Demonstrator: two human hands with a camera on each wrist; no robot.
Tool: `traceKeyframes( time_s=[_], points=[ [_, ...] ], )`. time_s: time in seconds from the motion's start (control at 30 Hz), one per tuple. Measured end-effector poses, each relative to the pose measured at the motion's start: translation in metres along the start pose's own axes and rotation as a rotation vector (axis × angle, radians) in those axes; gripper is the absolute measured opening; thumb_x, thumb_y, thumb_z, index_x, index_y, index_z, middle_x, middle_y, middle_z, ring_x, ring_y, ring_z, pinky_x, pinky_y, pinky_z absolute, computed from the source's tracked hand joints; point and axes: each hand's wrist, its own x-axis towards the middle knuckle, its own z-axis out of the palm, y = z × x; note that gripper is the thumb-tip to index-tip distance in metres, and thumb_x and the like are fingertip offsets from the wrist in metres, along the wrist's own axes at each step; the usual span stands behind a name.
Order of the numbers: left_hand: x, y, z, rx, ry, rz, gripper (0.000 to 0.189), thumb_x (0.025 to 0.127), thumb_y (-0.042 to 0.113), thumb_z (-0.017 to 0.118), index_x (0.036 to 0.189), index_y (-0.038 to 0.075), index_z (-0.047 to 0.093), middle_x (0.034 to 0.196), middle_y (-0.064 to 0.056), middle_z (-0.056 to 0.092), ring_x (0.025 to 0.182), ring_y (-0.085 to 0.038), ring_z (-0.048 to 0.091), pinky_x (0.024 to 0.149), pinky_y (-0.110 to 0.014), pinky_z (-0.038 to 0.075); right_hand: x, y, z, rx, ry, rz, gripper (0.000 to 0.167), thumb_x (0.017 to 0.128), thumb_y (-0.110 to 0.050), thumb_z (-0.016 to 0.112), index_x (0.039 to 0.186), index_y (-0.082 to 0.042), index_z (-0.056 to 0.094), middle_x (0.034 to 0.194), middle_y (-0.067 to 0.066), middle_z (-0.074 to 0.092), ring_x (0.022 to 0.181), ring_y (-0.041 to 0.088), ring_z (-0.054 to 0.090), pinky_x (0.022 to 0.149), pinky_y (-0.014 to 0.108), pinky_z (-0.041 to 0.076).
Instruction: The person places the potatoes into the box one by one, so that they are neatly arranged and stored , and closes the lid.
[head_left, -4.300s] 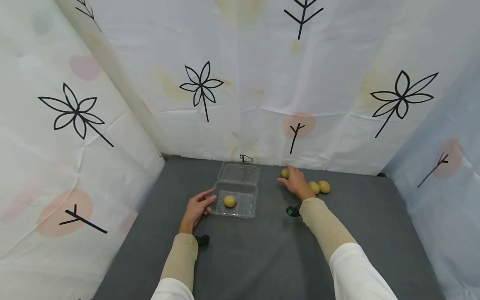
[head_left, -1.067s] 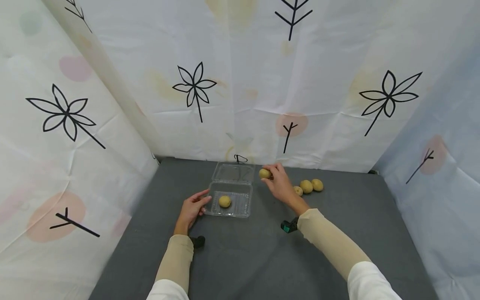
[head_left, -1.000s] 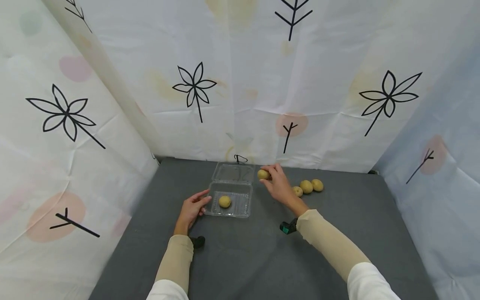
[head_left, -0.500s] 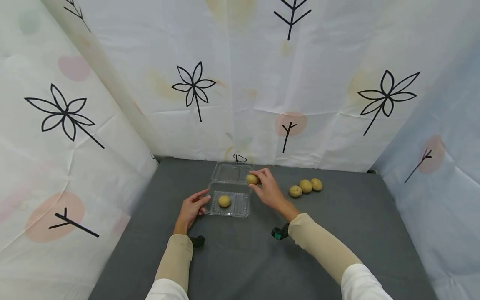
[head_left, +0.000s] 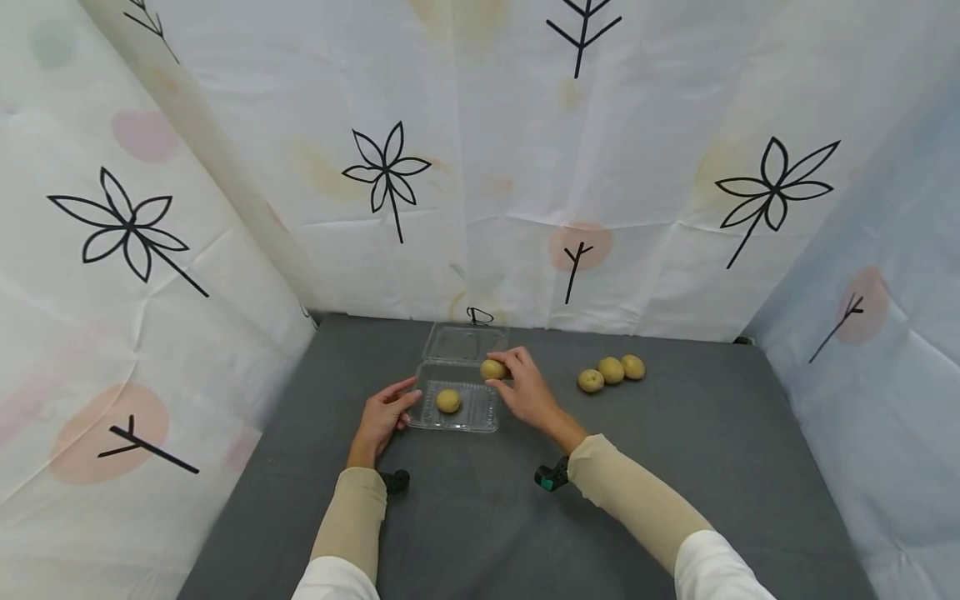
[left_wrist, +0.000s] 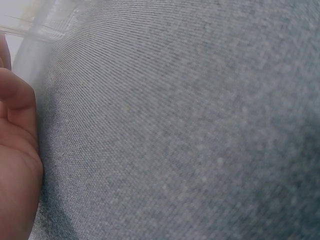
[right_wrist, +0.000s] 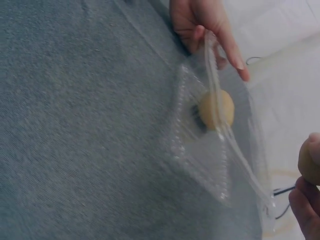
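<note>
A clear plastic clamshell container [head_left: 480,414] lies with its lid [head_left: 463,342] folded back toward the curtain. One small yellow potato [head_left: 448,402] sits inside, left of the middle. My left hand [head_left: 380,421] holds the container's left rim between thumb and fingers; the right wrist view shows that hand [right_wrist: 202,17] from across the container. Between the thumb and fingers of my right hand [head_left: 528,393] is a second potato [head_left: 492,369], above the container's back right corner. At the right edge of the right wrist view, this potato [right_wrist: 307,164] is partly cut off.
Three more potatoes [head_left: 611,371] lie in a row on the grey tabletop [head_left: 675,450], right of the container. A patterned white curtain [head_left: 510,167] stands along the table's back edge, with further curtain panels left and right.
My right hand has taken a potato from the right-hand group and carried it left and nearer, over the container. The left hand keeps its place at the rim.
</note>
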Motion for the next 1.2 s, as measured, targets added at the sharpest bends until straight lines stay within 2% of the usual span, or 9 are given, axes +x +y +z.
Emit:
traceKeyframes(
  time_s=[0.27,0.53,0.77,0.93,1.03,1.1,1.2],
  points=[
    [-0.001,0.0,0.0,-0.001,0.003,0.002,0.05,0.09,0.032,0.08,0.136,0.02,0.067,0.086,0.005,0.059,0.055,-0.004,0.053,0.054,-0.019,0.048,-0.004,-0.007,0.014,0.068,-0.01,0.012,0.045,0.092,-0.009,0.075,0.134,0.0,0.061,0.117,0.016,0.054,0.102,0.025,0.065,0.09,0.035,0.059],
    [-0.001,0.001,0.0,0.003,0.013,0.002,0.048,0.088,0.033,0.081,0.134,0.022,0.069,0.087,0.004,0.06,0.055,-0.005,0.054,0.054,-0.02,0.048,-0.005,-0.01,0.024,0.071,-0.014,0.034,0.045,0.094,-0.012,0.074,0.135,-0.002,0.06,0.118,0.015,0.058,0.102,0.024,0.065,0.09,0.033,0.059],
    [-0.001,0.002,0.0,-0.005,0.012,-0.005,0.049,0.09,0.031,0.08,0.136,0.02,0.067,0.088,0.005,0.06,0.055,-0.004,0.053,0.054,-0.019,0.047,0.0,-0.013,0.035,0.077,-0.037,0.076,0.044,0.096,-0.016,0.071,0.137,-0.002,0.058,0.12,0.014,0.059,0.104,0.023,0.066,0.091,0.032,0.058],
    [-0.006,0.012,0.0,-0.026,-0.02,-0.021,0.051,0.092,0.024,0.079,0.139,0.014,0.065,0.086,0.004,0.059,0.055,-0.006,0.054,0.053,-0.02,0.048,0.004,-0.017,0.04,0.073,-0.059,0.085,0.045,0.097,-0.016,0.07,0.138,-0.002,0.057,0.121,0.014,0.059,0.106,0.023,0.065,0.092,0.032,0.058],
    [-0.005,0.011,0.001,-0.016,-0.016,-0.025,0.05,0.092,0.025,0.079,0.139,0.014,0.065,0.086,0.004,0.059,0.054,-0.006,0.054,0.053,-0.02,0.048,0.007,-0.018,0.043,0.078,-0.068,0.092,0.044,0.097,-0.016,0.07,0.138,-0.003,0.057,0.122,0.014,0.059,0.107,0.023,0.065,0.093,0.032,0.058],
    [-0.001,0.003,0.002,-0.01,0.003,-0.019,0.05,0.09,0.028,0.08,0.137,0.017,0.067,0.086,0.005,0.059,0.054,-0.005,0.054,0.052,-0.02,0.048,0.01,-0.018,0.047,0.077,-0.073,0.095,0.044,0.097,-0.016,0.07,0.138,-0.004,0.057,0.123,0.013,0.06,0.108,0.023,0.065,0.093,0.032,0.057],
    [0.001,0.0,0.002,-0.005,0.019,-0.015,0.051,0.088,0.031,0.082,0.136,0.018,0.068,0.085,0.006,0.059,0.053,-0.004,0.054,0.052,-0.019,0.047,0.014,-0.018,0.053,0.066,-0.074,0.096,0.044,0.097,-0.017,0.071,0.136,-0.005,0.058,0.122,0.012,0.061,0.107,0.022,0.065,0.092,0.031,0.057]
  ],
)
